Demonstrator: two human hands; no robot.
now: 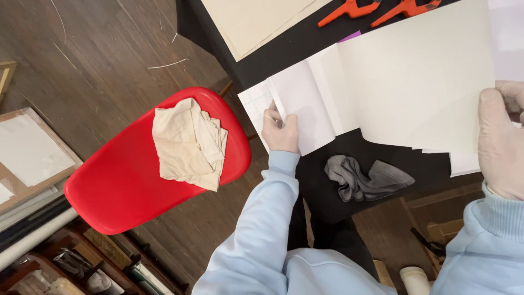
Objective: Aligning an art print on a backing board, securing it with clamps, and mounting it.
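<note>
My left hand (pixel 280 130), in a thin pale glove, pinches the left end of a stack of white paper sheets (pixel 305 104) at the edge of a black table (pixel 273 54). My right hand (pixel 501 136), also gloved, grips the right edge of a large cream sheet (pixel 420 76) that lies over the stack. Both sleeves are light blue. A crumpled grey cloth (pixel 363 177) lies on the black surface just below the sheets, between my arms.
A red chair (pixel 125 180) stands left of the table with a folded beige cloth (pixel 188 143) on its seat. Two orange clamps (pixel 382 10) and a beige board (pixel 256 22) lie at the table's far side. Framed boards (pixel 30 153) lean on the wooden floor at left.
</note>
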